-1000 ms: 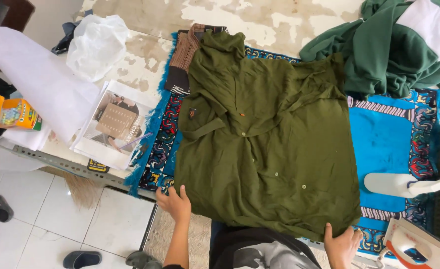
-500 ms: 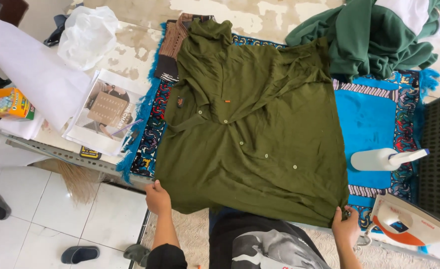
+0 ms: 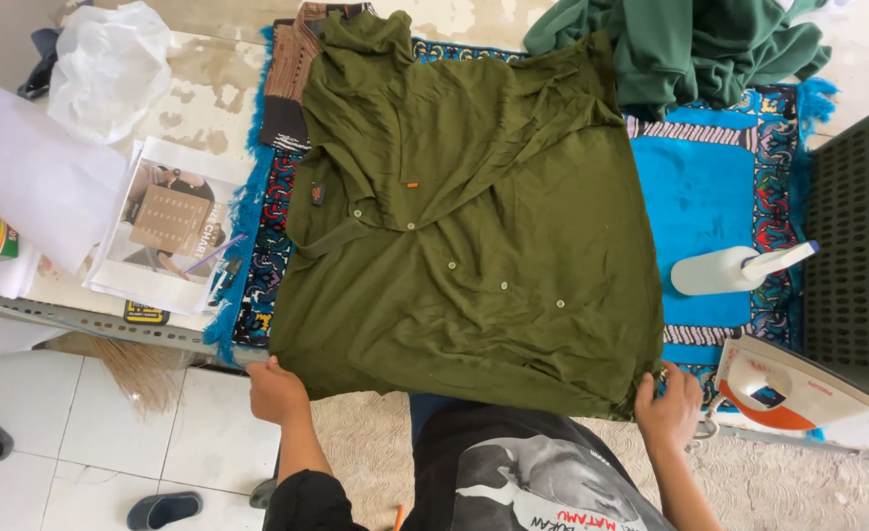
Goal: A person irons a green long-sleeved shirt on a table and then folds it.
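Note:
An olive green buttoned shirt [image 3: 474, 246] lies spread out on a blue patterned mat [image 3: 710, 197] on the table. My left hand [image 3: 275, 390] pinches the shirt's near left corner at the table's front edge. At the near right corner, my right hand [image 3: 668, 408] grips the hem. The collar end points away from me, towards the far side of the table.
A white and orange iron [image 3: 783, 383] lies at the right, near my right hand. A white spray bottle [image 3: 724, 270] rests on the mat. Dark green cloth [image 3: 710, 44] is piled at the far right. Papers [image 3: 164, 236], a white plastic bag [image 3: 110, 64] and a black crate [image 3: 862, 246] flank the mat.
Both hands have moved outward to the shirt's near corners and taken hold of the hem. The camera view has shifted, so the shirt sits more centred.

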